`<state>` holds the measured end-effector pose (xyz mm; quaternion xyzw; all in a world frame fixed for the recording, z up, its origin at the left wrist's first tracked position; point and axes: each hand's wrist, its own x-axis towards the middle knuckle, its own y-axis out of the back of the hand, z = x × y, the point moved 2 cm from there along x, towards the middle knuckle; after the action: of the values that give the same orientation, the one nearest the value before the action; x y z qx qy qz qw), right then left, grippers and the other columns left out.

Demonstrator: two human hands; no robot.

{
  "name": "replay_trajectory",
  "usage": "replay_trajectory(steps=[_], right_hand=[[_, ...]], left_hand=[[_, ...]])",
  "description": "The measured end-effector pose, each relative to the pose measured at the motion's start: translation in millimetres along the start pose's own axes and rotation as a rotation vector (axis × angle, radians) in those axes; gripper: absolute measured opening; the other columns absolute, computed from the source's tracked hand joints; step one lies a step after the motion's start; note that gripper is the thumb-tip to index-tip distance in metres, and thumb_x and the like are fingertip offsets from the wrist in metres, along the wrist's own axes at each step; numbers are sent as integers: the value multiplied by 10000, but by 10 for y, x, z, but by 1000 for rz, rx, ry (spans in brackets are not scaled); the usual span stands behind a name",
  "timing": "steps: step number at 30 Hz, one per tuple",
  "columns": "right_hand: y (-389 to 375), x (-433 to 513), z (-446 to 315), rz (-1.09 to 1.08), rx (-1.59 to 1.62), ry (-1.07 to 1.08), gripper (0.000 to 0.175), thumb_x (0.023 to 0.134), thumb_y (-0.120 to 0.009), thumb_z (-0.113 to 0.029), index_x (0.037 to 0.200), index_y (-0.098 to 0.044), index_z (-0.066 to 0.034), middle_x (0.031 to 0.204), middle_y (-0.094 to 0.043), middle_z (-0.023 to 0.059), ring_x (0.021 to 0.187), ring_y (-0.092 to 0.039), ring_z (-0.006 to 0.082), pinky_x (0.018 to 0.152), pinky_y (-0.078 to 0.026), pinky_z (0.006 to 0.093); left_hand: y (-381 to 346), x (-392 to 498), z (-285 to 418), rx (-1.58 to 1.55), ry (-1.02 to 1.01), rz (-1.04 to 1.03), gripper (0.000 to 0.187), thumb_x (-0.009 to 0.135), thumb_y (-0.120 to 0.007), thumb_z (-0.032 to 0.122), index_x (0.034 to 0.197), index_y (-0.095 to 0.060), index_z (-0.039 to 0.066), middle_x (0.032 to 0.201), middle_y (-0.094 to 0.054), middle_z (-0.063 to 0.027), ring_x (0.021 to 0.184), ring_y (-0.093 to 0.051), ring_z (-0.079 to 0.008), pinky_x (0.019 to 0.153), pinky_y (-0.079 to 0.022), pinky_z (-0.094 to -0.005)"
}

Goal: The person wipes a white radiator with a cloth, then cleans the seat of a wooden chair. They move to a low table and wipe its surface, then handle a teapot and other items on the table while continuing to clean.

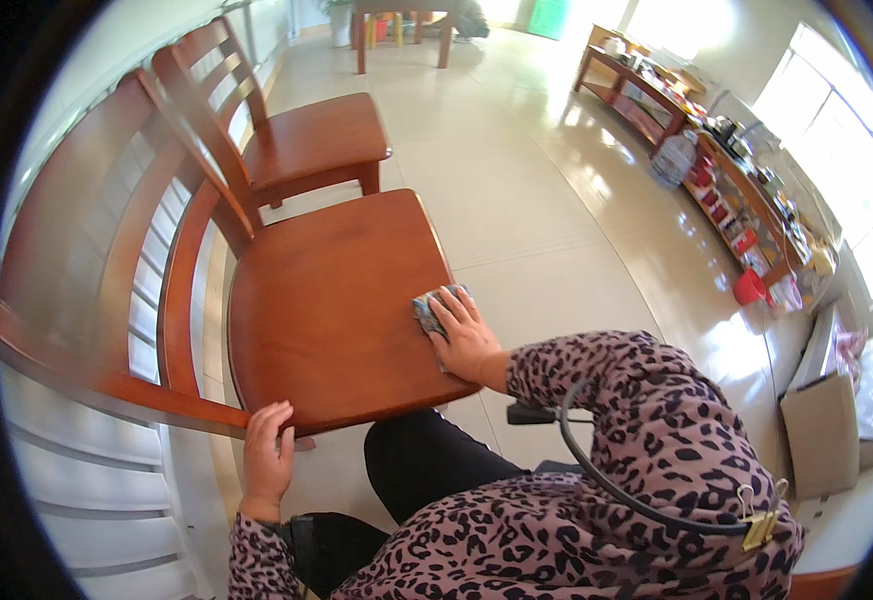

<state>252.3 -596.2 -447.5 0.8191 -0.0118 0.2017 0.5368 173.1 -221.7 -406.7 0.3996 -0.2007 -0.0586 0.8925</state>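
Observation:
A reddish-brown wooden chair (339,300) stands before me, its slatted backrest (136,247) to the left. My right hand (466,341) presses a folded, patterned cloth (429,309) against the seat near its right edge. Part of that cloth is hidden under the fingers. At the near rear corner of the seat, my left hand (266,450) curls its fingers over the chair's side post, the thumb apart from them. The palm side of this hand cannot be seen.
A second wooden chair (316,139) stands just beyond the first. White slatted panels (99,487) run along the left. Low shelves (744,195) with kitchen items, a large plastic bottle (674,159) and a red bucket (749,287) line the right wall. A table (406,7) stands far back.

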Motion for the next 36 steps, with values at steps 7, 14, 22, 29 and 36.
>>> replay_trajectory(steps=[7, 14, 22, 29, 36], right_hand=[[90, 81, 15, -84, 93, 36, 555, 897, -626, -203, 1405, -464, -52, 1509, -372, 166, 1425, -268, 411, 1167, -265, 497], [228, 184, 60, -248, 89, 113, 587, 860, -633, -158, 1419, -462, -105, 1524, -366, 148, 1423, -292, 399, 1147, -260, 558], [387, 314, 13, -276, 78, 152, 572, 827, -658, -157, 1376, -496, -153, 1511, -404, 107, 1424, -312, 378, 1144, -220, 602], [388, 347, 32, -288, 113, 108, 569, 806, -685, -128, 1343, -500, -156, 1526, -376, 47, 1449, -277, 292, 1185, -197, 568], [310, 169, 2, -89, 262, -176, 442, 841, -628, -27, 1265, -523, -91, 1461, -441, 100, 1399, -352, 318, 1172, -294, 465]], left_hand=[[-533, 739, -23, 445, -90, -253, 588, 941, -555, 389, 1428, -461, 72, 1551, -343, -138, 1446, -287, -301, 1194, -194, -494], [-490, 974, 65, 355, -92, -377, 696, 919, -521, 497, 1473, -400, 92, 1568, -297, -169, 1464, -227, -349, 1166, -132, -618], [-386, 1090, 132, 338, -62, -465, 705, 915, -516, 513, 1483, -376, 119, 1582, -270, -154, 1473, -206, -343, 1167, -111, -631], [-455, 1102, 115, 398, -35, -479, 713, 920, -507, 489, 1513, -322, 141, 1607, -218, -147, 1486, -178, -337, 1177, -84, -620], [-647, 1346, 456, 457, 254, -630, 1004, 836, -658, 521, 1548, -132, 48, 1613, 20, -255, 1489, 45, -431, 1133, 22, -673]])
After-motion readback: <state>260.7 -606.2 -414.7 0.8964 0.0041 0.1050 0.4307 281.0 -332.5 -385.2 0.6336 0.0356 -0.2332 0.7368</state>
